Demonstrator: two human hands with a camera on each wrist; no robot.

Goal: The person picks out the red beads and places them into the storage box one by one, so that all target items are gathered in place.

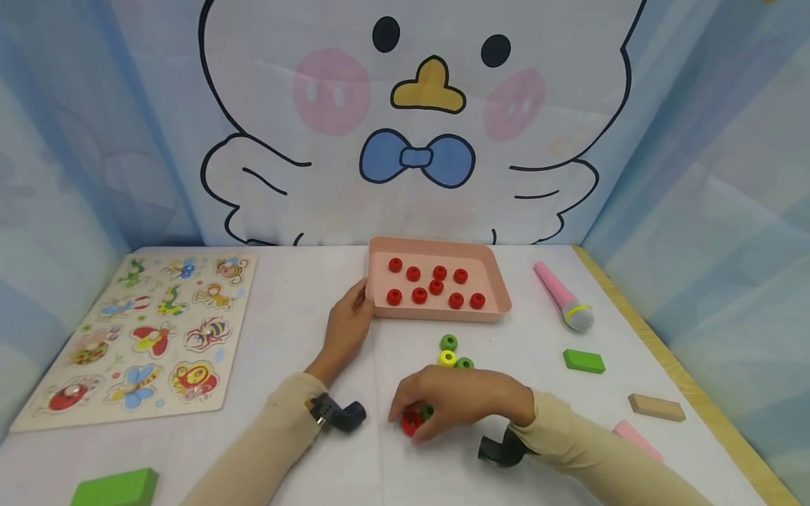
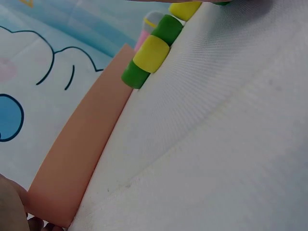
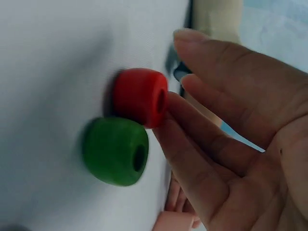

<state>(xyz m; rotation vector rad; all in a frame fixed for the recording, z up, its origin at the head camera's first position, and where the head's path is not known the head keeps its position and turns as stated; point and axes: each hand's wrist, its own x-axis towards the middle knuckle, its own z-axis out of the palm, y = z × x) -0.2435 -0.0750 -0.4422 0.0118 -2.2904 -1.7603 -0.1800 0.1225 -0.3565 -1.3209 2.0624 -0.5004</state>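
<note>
My left hand (image 1: 346,325) holds the pink tray (image 1: 436,313) at its left edge. In the left wrist view its thumb and fingers pinch the tray's corner. Several red beads (image 1: 420,295) lie spread out inside the tray. My right hand (image 1: 465,397) hovers low over the table in front of it. In the right wrist view a red bead (image 3: 139,96) sits beside the fingertips, and the thumb stands apart from it. A green bead (image 3: 115,151) lies against that red one. Beyond the right hand are green beads (image 1: 448,342) and a yellow bead (image 1: 447,358).
A wooden insect puzzle board (image 1: 237,337) takes up the left side. To the right lie a toy microphone (image 1: 563,295), a green block (image 1: 584,361), a wooden block (image 1: 657,407) and a pink block (image 1: 638,439). Another green block (image 1: 117,488) is at the near left.
</note>
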